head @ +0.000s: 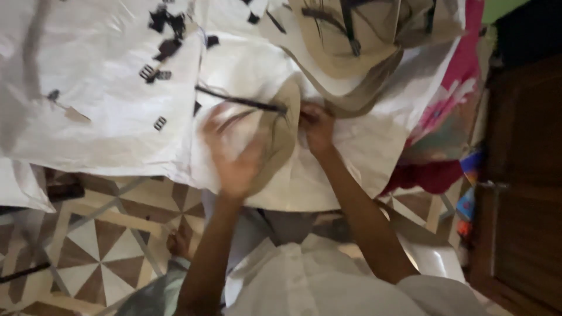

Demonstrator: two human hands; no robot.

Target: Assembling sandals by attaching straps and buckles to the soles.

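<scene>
A beige cloth hat lies on a white woven sheet in front of me. My left hand is blurred with motion; its fingers are spread and rest against the hat's left side. My right hand grips the hat's right edge, fingers curled on the fabric. A thin black strap runs from the hat's top out to the left across the sheet.
A pile of similar beige hats sits just beyond. Small black buckles and black fabric scraps lie scattered on the sheet. Pink and red cloth lies right, beside a dark wooden door. Patterned tile floor shows below.
</scene>
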